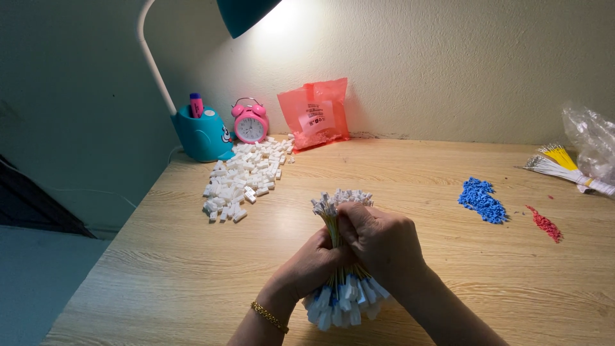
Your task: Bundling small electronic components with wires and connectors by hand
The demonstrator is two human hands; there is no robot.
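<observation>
Yellow thin wires, gathered into one thick bundle with small white plastic connector housings at both ends [341, 256], are sitting upright between both hands just above the near middle of the pale wood-grain tabletop [448, 166]. The fingers of the right hand [379, 240] are curling tightly around the bundle's waist, pressed together in a fist, while the left hand [312, 261], a gold chain bracelet [269, 316] at its wrist, is closing on the same waist from the other side, its fingertips hidden behind the wires. Judging by the housings already crowding both the top end and the lower end of the bundle, a good many wires are looking finished; much stock is lying unused, though. Further out, a heap of loose white plastic housings [246, 179] is spreading at the far left, a small pile of blue plastic pieces [482, 201] and a smaller streak of red plastic pieces [545, 224] are lying to the right, and bare yellow and white wire bundles [560, 163] are resting beside a clear plastic bag [592, 141]. A teal desk lamp with pen-holder base [202, 131], a pink twin-bell alarm clock [250, 123] and a red plastic pouch [315, 114] are standing along the wall.
</observation>
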